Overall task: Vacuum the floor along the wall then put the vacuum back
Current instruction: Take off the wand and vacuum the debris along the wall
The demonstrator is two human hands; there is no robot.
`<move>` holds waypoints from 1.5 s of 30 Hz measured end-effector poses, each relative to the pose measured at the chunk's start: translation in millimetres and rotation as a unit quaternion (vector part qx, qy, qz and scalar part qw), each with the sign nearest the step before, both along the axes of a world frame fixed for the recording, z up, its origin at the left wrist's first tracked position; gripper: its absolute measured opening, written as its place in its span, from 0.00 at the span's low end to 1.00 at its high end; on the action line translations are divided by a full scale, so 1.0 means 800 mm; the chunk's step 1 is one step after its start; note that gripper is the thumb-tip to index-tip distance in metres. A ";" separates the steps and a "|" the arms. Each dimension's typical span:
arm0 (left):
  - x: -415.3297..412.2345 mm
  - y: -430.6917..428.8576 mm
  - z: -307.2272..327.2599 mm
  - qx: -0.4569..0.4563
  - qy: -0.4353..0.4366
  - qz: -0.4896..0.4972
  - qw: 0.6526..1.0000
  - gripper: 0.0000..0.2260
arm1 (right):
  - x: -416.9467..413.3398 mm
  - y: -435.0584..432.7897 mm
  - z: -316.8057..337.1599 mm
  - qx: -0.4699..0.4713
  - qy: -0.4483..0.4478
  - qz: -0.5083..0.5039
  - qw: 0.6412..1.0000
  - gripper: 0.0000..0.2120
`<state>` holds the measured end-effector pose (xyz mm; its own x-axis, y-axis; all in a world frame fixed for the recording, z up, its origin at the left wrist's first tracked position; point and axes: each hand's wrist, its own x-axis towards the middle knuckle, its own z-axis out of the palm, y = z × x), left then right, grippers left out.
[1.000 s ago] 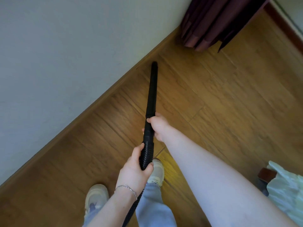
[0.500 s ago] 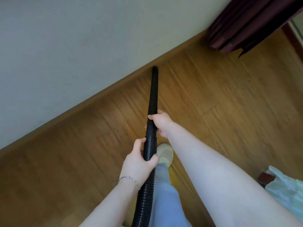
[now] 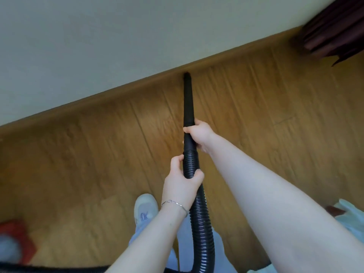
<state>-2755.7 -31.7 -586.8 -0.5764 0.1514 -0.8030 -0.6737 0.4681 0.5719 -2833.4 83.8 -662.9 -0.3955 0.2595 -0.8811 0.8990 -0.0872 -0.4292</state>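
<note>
Head view, from the left edge of the wooden floor (image 3: 78, 164): a blurred red object (image 3: 16, 233) lies at the lower left corner; what it is cannot be told. A pale shoe (image 3: 145, 207) stands on the boards below centre.

Just right of it the left hand (image 3: 182, 186), with a thin bracelet (image 3: 174, 203) at the wrist, is wrapped round the black ribbed hose (image 3: 201, 229), thumb on one side and fingers curled over the other. The hose runs down out of the bottom edge, and the vacuum's body is not clearly in view.

Ahead of that hand the hose joins a smooth, rigid crevice tube (image 3: 188, 99). Its tip sits at the far edge of the floor, against or just beside the skirting board (image 3: 118, 89) under the white wall (image 3: 98, 36). The right hand (image 3: 201, 134) grips the tube's near end, fingers closed round it.

The tube looks light and stiff, so steering it from that rear end should carry straight to the tip. Its surface is smooth and could twist in a loose grip. The hose looks soft and springy and would sag or kink without support, though its ribs give good purchase. Holding both sides of the joint seems the sound choice.

At the upper right corner hangs a dark maroon curtain (image 3: 334, 34); at the right edge, a pale plastic bag (image 3: 352, 219).
</note>
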 end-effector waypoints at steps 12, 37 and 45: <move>0.078 -0.043 0.014 0.002 -0.023 0.185 0.982 0.19 | 0.037 -0.102 0.013 -0.031 -0.024 0.151 0.988 0.29; 0.071 -0.202 -0.002 -0.042 0.009 0.430 0.902 0.20 | 0.005 -0.359 0.006 -0.039 -0.002 0.453 0.891 0.24; 0.024 -0.229 -0.021 -0.007 0.022 0.482 0.876 0.22 | -0.045 -0.411 0.005 -0.008 -0.005 0.513 0.858 0.20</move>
